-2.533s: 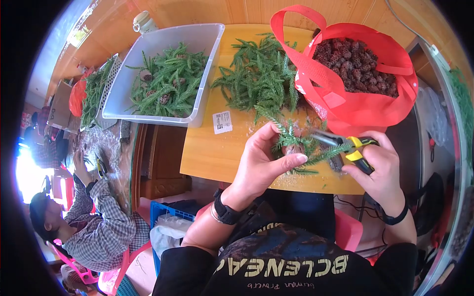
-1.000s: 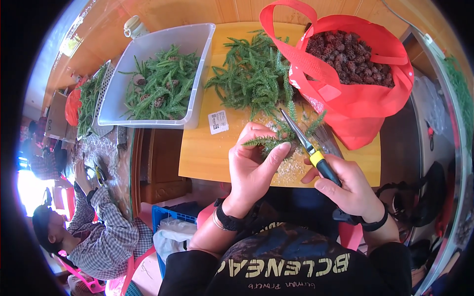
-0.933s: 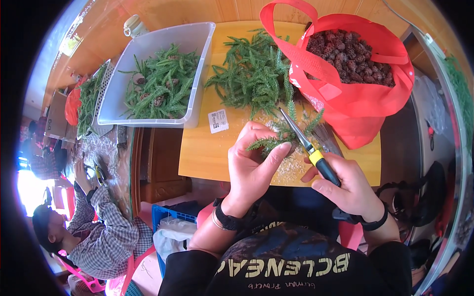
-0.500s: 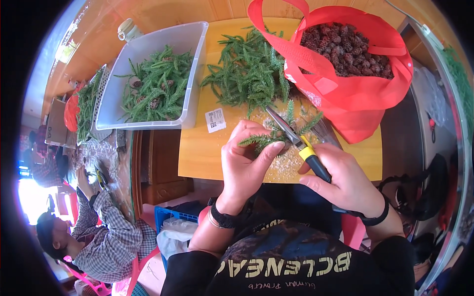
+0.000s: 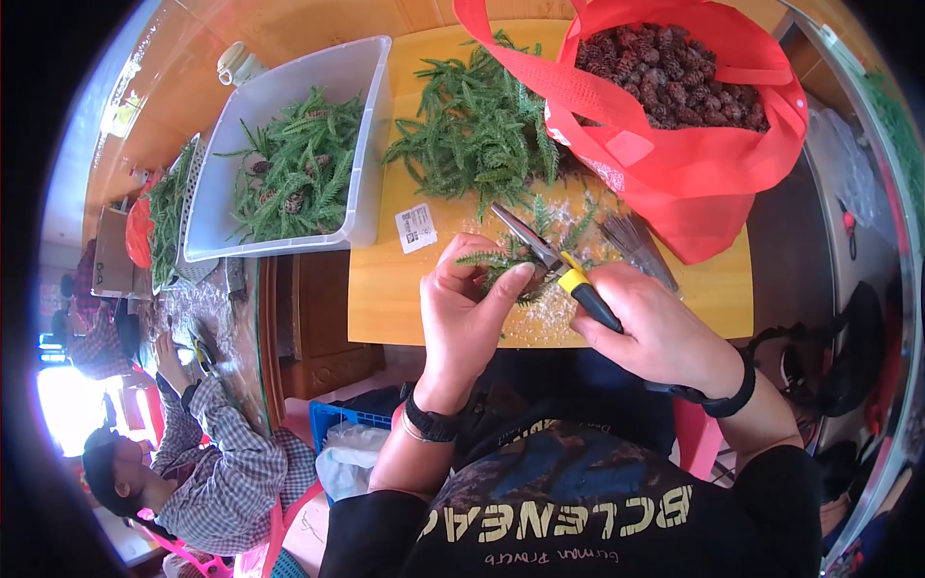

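Note:
My left hand (image 5: 461,308) pinches a small green artificial pine sprig (image 5: 493,258) between thumb and fingers, over the yellow table (image 5: 395,299). In my right hand (image 5: 665,323) are long-nose pliers (image 5: 595,303) with black and yellow handles. Their metal jaws point up and left across the sprig; whether they grip a stem there is too small to tell. A brownish piece, possibly a pine cone, is partly hidden behind my left thumb. Beyond my hands lies a heap of green pine sprigs (image 5: 472,125). Pale crumbs are scattered beneath.
A red bag (image 5: 708,188) of pine cones (image 5: 665,82) stands at the far right, with thin wires (image 5: 641,250) before it. A translucent tub (image 5: 374,178) of sprigs and cones sits left, near a white label (image 5: 416,228). Further left, a person in checked sleeves (image 5: 226,472) works.
Both hands, with the sprig and pliers, have shifted slightly left. My view has moved a little too. Both grips stay the same.

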Demonstrator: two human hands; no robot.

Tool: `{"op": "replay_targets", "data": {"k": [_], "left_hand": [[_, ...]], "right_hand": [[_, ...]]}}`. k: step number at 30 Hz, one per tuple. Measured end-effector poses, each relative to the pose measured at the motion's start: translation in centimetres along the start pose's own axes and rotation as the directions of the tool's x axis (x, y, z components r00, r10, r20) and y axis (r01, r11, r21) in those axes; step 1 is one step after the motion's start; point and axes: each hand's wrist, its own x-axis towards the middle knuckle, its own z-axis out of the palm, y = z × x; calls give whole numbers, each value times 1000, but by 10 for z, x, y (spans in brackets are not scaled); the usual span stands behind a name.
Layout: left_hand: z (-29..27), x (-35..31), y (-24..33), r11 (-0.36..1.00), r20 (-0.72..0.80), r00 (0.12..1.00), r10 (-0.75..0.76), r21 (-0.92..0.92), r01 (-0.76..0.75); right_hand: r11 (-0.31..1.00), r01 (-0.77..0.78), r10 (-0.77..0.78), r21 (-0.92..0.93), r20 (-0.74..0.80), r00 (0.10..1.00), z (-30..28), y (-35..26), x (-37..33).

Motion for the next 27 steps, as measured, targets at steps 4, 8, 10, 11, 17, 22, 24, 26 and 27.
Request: {"op": "replay_targets", "data": {"k": [4,8,10,11,17,22,24,26,27], "left_hand": [[-9,-5,-5,983,-88,980,-180,8,181],[-17,-15,-11,976,-148,965,-218,-38,215],[-21,-19,-12,968,-169,954,-248,-81,237],[-24,-20,-14,968,-172,953,-249,-77,239],[-32,-24,-20,959,-193,940,-281,-94,267],[-32,-26,-25,958,-211,935,-284,-86,272],[-32,-25,-22,956,-207,937,-280,-144,254],[-35,-28,-23,931,-172,926,-336,-213,298],[-36,-27,-21,928,-145,931,-333,-224,297]], "right_hand": [[997,-79,79,17,12,997,13,-2,2],[995,-99,99,-14,31,995,27,1,4],[994,-112,112,-2,50,993,33,3,8],[992,-129,129,1,65,990,36,3,9],[995,-89,91,-37,54,994,44,6,16],[995,-101,100,28,22,995,49,15,15],[988,-144,139,57,79,987,41,10,16],[710,-497,360,498,350,865,36,10,13],[651,-452,278,609,363,889,35,13,10]]}}
